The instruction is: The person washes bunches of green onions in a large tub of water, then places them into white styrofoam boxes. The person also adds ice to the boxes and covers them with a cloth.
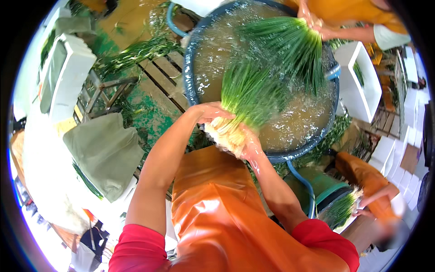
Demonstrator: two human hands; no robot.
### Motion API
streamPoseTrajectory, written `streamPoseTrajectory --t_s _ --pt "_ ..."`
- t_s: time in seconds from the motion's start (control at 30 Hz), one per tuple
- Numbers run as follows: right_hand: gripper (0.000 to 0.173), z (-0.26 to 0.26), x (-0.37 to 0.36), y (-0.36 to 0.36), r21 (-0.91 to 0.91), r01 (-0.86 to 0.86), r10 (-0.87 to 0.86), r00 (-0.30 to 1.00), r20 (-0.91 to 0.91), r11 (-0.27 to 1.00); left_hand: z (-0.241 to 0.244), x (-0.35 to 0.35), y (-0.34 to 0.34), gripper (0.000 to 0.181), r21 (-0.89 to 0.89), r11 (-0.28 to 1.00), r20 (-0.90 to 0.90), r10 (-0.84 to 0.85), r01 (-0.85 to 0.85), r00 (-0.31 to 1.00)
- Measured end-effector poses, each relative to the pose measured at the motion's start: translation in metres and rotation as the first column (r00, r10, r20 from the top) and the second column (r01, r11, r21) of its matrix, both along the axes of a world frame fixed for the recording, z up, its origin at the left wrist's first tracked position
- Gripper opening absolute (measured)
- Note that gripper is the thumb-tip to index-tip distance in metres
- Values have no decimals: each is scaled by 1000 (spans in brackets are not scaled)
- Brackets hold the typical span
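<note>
A thick bunch of green onions (251, 91) lies across the near left part of a round dark-blue tub (188, 71) of brownish water. Its green leaves spread in the water, and its pale rooted ends rest over the near rim. My left hand (212, 113) grips the bunch from the left, just above the roots. From the right and below, my right hand (250, 141) clasps the pale ends. Another bunch of green onions (292, 47), held by a co-worker's hands (314, 27), fans into the far right of the tub.
White foam boxes stand left (73, 64) and right (360, 78) of the tub. Beneath its left side is a slatted wooden pallet (159, 78). A blue hose (307, 183) hangs over the near rim. At lower right, a person in an orange apron (367, 180) handles onions beside a green tub (323, 180).
</note>
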State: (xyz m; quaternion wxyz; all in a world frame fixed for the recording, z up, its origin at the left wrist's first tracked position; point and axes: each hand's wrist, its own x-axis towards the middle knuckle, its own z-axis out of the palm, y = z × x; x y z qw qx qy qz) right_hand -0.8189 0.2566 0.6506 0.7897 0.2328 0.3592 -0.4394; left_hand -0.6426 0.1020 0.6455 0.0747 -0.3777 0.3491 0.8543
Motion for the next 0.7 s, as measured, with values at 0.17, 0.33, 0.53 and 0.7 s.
streamPoseTrajectory --t_s 0.17,0.33,0.53,0.7 --pt "55 78 108 11 -247 -75 67 997 -41 966 61 121 14 57 -36 999 -3 22 -22 1000" --pt "54 89 280 50 -240 -356 366 931 0 903 101 330 112 57 -219 918 -34 331 -331 943" --pt "48 182 423 61 -182 -698 648 713 -268 693 189 486 204 47 -194 779 -51 599 -596 799" --pt "51 241 518 84 -471 -809 721 556 -414 353 248 594 289 58 -291 610 -89 750 -737 656"
